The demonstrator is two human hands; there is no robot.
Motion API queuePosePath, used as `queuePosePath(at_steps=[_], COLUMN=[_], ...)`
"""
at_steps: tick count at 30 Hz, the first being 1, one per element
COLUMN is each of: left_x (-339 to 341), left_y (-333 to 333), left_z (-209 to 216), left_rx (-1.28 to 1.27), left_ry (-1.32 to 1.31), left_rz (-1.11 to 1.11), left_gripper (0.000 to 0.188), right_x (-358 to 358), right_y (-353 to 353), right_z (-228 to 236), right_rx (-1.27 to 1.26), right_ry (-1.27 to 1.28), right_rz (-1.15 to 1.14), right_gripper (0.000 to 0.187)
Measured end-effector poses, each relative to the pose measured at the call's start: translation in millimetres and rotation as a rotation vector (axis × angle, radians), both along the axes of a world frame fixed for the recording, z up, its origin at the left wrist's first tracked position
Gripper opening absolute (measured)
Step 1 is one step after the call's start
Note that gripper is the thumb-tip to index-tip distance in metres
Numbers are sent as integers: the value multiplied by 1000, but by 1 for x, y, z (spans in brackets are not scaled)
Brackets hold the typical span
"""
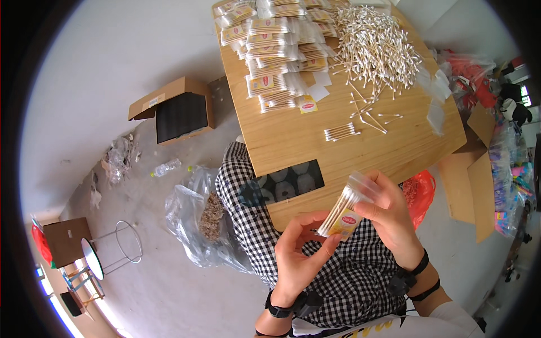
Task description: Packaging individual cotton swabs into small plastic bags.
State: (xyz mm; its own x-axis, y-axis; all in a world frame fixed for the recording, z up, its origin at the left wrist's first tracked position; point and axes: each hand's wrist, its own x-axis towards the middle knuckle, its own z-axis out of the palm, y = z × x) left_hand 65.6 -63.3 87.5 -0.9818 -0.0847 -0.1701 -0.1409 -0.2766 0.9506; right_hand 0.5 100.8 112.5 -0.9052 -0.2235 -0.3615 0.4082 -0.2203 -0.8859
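Over my lap, just off the table's near edge, I hold a small clear bag of cotton swabs [342, 211] with a yellow card inside. My left hand [301, 248] pinches its lower end between thumb and fingers. At the upper end, the thumb and fingers of my right hand [389, 211] close on the clear plastic flap. On the wooden table [287, 141] lies a short row of loose cotton swabs [341, 132]. Beyond it spreads a large heap of cotton swabs [377, 48], with a few strays in front. Stacks of filled swab bags [273, 53] stand at the far left.
A dark patterned sheet [290, 181] lies at the table's near left edge. Clear empty bags [435, 117] rest at its right side. An open cardboard box [465, 180] stands to the right. On the floor at left are a clear sack [191, 225], a bottle [166, 168] and a carton [180, 115].
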Motion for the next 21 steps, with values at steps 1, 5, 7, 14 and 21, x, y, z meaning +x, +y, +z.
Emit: queuePosePath(at_steps=[1,5,7,14,21], left_x=[2,3,4,-11,-30], left_y=[-1,-6,-8,1,19], left_z=[-1,-2,-4,-17,-24], left_rx=[3,-79,-79,-151,-357], left_ry=[1,60,48,73,101], left_rz=[4,29,34,86,-7], left_gripper=[41,33,30,34,33], right_x=[-1,-4,-2,3,-3], right_y=[1,8,10,9,10], right_z=[2,10,9,9,-29], right_rx=[3,56,114,440,773], right_ry=[1,39,133,581,783], right_rz=[4,69,103,107,90], right_gripper=[30,21,18,12,10])
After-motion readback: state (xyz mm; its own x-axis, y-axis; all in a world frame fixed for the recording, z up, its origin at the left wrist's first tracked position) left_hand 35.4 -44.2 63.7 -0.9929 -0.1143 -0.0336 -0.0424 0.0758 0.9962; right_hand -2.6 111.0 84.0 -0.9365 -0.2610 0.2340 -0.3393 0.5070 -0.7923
